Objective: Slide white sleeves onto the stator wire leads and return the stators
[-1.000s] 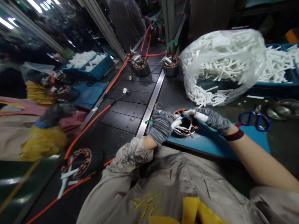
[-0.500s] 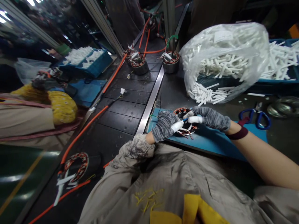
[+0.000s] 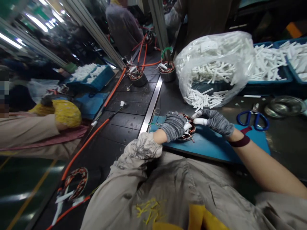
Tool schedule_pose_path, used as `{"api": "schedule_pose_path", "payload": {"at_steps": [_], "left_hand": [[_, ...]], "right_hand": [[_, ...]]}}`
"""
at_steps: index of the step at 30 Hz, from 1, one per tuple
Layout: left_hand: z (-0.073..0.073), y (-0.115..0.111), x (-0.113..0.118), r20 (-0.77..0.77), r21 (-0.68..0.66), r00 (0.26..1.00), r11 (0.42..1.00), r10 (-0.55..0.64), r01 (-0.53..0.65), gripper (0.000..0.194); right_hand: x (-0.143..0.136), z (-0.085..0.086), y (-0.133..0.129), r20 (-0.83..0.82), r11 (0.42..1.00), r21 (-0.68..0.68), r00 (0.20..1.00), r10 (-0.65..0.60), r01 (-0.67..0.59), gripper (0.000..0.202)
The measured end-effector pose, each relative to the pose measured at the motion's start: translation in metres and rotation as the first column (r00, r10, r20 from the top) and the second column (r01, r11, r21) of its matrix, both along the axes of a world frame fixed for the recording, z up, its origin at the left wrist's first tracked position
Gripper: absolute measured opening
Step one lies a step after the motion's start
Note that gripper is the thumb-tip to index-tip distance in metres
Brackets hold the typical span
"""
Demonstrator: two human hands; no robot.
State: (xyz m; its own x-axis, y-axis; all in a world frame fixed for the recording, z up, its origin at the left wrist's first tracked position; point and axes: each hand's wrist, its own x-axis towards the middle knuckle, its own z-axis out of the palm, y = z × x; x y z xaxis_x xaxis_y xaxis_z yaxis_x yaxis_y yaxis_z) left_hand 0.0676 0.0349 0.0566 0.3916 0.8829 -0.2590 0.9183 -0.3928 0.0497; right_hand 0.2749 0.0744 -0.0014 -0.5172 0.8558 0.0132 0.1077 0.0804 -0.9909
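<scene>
On the blue mat (image 3: 216,143) in front of me sits a wound coil ring (image 3: 191,131) with orange lacing, white sleeves and loose wire ends. My left hand (image 3: 174,126), in a grey striped glove with white fingertips, is closed over the ring's left side; its fingers partly hide what they grip. At the ring's upper right edge is my right hand (image 3: 212,121), gloved the same way. Its thumb and forefinger point left with a small gap between them, and nothing shows in it.
Behind the mat lies a clear bag (image 3: 216,57) of white tubes, with blue bins (image 3: 268,82) at right. Blue-handled scissors (image 3: 253,118) lie right. Coil units (image 3: 168,75) and orange cables (image 3: 88,143) lie along the left conveyor (image 3: 127,119). A co-worker's yellow sleeve (image 3: 67,112) is far left.
My left hand has turned over the ring, and its white fingertips are now mostly hidden. My right hand has parted from it. The blue wire between them no longer shows. The view has shifted.
</scene>
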Motion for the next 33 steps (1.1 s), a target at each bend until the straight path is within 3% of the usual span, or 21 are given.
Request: {"api": "schedule_pose_path", "payload": {"at_steps": [3,10,13,17,22,24,26,29,31,33], "left_hand": [[0.000,0.004,0.005,0.011,-0.026,0.999,0.999,-0.030,0.031,0.044],[0.010,-0.028,-0.008,-0.034,0.191,0.989,0.972,0.147,-0.138,0.033],[0.012,-0.022,-0.007,-0.029,0.157,0.985,0.974,0.172,-0.165,0.040],[0.005,0.009,0.002,0.008,0.024,1.000,1.000,0.019,-0.019,0.059],[-0.006,0.033,0.008,0.008,0.128,0.969,0.961,-0.248,0.245,0.062],[-0.008,0.024,0.002,0.032,0.136,0.975,0.968,-0.219,0.212,0.061],[-0.010,0.004,-0.012,0.106,0.201,0.987,0.975,-0.119,0.096,0.064],[-0.019,-0.031,-0.044,0.284,0.333,0.957,0.942,-0.062,-0.038,0.081],[-0.031,-0.047,-0.066,0.336,0.338,0.933,0.941,-0.127,0.006,0.089],[-0.045,-0.052,-0.081,0.346,0.295,0.916,0.950,-0.205,0.101,0.080]], "right_hand": [[0.001,-0.005,0.005,-0.030,0.999,-0.005,0.999,-0.037,0.037,0.045],[-0.006,-0.010,-0.001,-0.027,0.998,0.008,0.998,-0.058,0.058,0.042],[-0.009,-0.012,-0.005,-0.031,0.997,0.028,0.997,-0.072,0.072,0.042],[-0.006,-0.012,-0.002,-0.012,0.996,0.051,0.997,-0.074,0.075,0.051],[0.002,-0.011,0.001,0.051,0.991,0.079,0.992,-0.113,0.108,0.057],[0.004,-0.007,-0.003,0.045,0.992,0.087,0.994,-0.098,0.094,0.056],[0.004,-0.001,-0.008,0.061,0.984,0.163,0.995,-0.078,0.067,0.048],[-0.001,0.009,-0.010,0.137,0.899,0.438,0.989,-0.058,-0.008,0.042],[-0.009,0.013,-0.005,0.218,0.795,0.595,0.976,-0.016,-0.120,0.047],[-0.018,0.013,0.004,0.304,0.714,0.657,0.951,0.045,-0.244,0.043]]}}
